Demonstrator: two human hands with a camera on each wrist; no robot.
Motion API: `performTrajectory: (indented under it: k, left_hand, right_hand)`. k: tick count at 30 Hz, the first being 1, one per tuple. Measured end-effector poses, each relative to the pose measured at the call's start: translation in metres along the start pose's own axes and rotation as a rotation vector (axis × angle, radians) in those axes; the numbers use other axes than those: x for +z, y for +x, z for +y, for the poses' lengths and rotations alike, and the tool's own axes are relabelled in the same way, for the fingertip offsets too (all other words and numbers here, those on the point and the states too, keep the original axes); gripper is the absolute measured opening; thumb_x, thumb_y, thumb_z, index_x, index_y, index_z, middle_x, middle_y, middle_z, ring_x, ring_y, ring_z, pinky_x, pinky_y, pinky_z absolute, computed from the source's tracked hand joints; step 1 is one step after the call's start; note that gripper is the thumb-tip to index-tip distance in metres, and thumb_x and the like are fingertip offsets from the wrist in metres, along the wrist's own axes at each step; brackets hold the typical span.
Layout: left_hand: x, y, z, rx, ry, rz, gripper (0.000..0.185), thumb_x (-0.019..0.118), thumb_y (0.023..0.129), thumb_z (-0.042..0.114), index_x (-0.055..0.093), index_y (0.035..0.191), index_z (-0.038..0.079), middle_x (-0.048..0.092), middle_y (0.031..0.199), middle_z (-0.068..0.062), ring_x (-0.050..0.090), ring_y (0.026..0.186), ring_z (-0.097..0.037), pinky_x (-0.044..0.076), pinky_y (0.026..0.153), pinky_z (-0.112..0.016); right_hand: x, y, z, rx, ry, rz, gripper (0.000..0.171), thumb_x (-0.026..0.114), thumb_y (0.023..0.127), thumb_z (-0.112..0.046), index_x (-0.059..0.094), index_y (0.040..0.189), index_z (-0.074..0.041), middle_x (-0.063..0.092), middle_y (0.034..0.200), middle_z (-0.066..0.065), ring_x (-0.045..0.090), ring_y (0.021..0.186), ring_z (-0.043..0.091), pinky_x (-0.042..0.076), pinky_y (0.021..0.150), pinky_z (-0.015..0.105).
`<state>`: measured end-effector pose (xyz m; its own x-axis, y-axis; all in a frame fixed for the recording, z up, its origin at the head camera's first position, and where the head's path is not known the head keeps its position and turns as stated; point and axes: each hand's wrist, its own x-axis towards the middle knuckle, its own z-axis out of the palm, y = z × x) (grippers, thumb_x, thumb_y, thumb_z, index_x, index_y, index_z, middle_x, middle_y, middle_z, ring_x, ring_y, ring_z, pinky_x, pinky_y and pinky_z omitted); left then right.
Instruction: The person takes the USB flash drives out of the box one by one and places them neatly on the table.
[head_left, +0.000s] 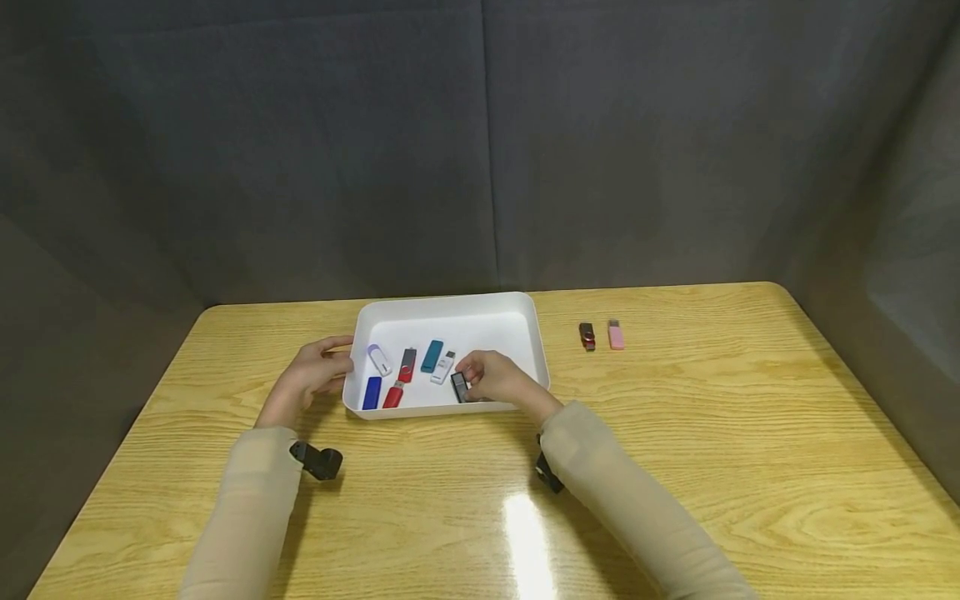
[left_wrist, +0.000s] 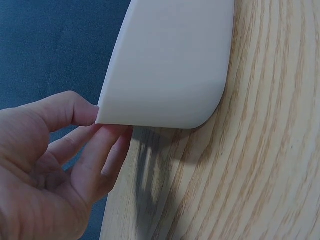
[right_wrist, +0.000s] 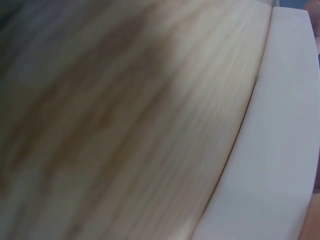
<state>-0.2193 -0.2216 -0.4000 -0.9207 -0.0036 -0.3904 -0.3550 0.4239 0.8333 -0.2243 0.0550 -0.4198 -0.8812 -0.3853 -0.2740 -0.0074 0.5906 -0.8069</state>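
1. Right hand has a narrow pinch on a black USB stick, fingers at the far end, thumb near the close end. Stick's inside the white tray, near the front wall, right of the other sticks in there.
2. Left hand has a light-looking hold on the tray's left end: thumb at the rim, fingers on the outer wall. Prob just steadying it.
3. Step in hand IMO: placing that stick in the tray row. Can't tell for sure if it's going down or coming up tbh.
4. If it's a set-down, next move calls for loosening the pinch w/o nudging the white stick just beside it. Pink stick and black-and-red stick lie outside on the table, prob next up.
5. Looks: dark, boxy, a bit greyish on its face, slightly angled. FYI right wrist cam misses it.
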Motion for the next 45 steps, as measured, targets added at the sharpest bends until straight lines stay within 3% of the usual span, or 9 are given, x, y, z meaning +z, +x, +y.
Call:
performTrajectory:
  k: [7,18,31,45]
  left_hand:
    - [0.0012,0.0006,-0.0007,-0.009,0.008,-0.006,0.063,0.049,0.088,0.007,0.030,0.149,0.005,0.040,0.146,-0.026,0.049,0.127,-0.036,0.046,0.105,-0.045]
    - [0.0007,-0.0006,-0.0005,-0.009,0.020,-0.006,0.063,0.050,0.089,0.007,0.030,0.149,0.005,0.041,0.145,-0.026,0.050,0.125,-0.034,0.047,0.104,-0.044]
    - [0.0020,0.0012,0.0005,-0.024,0.014,0.003,0.062,0.049,0.090,0.006,0.029,0.149,0.006,0.040,0.146,-0.024,0.049,0.128,-0.037,0.047,0.104,-0.044]
    - [0.0000,0.0012,0.0016,-0.018,0.022,-0.008,0.062,0.049,0.091,0.005,0.029,0.149,0.005,0.038,0.147,-0.025,0.049,0.126,-0.034,0.048,0.102,-0.042]
  right_hand:
    - [0.0014,0.0001,0.0017,0.004,0.043,0.017,0.034,0.068,0.077,0.008,0.063,0.110,-0.001,0.059,0.091,0.008,0.051,0.081,0.013,0.043,0.063,0.016]
    - [0.0001,-0.0010,0.0037,0.032,0.173,0.009,0.028,0.064,0.086,0.003,0.061,0.114,0.001,0.056,0.090,0.007,0.052,0.071,0.011,0.047,0.056,0.016]
    - [-0.0007,-0.0024,0.0040,0.046,0.170,0.008,0.027,0.064,0.087,-0.001,0.064,0.114,-0.001,0.058,0.091,0.007,0.054,0.073,0.011,0.052,0.062,0.018]
    - [-0.0076,0.0010,0.0053,0.143,0.451,0.122,0.036,0.064,0.087,-0.004,0.061,0.123,-0.004,0.059,0.099,0.007,0.058,0.073,0.010,0.054,0.069,0.019]
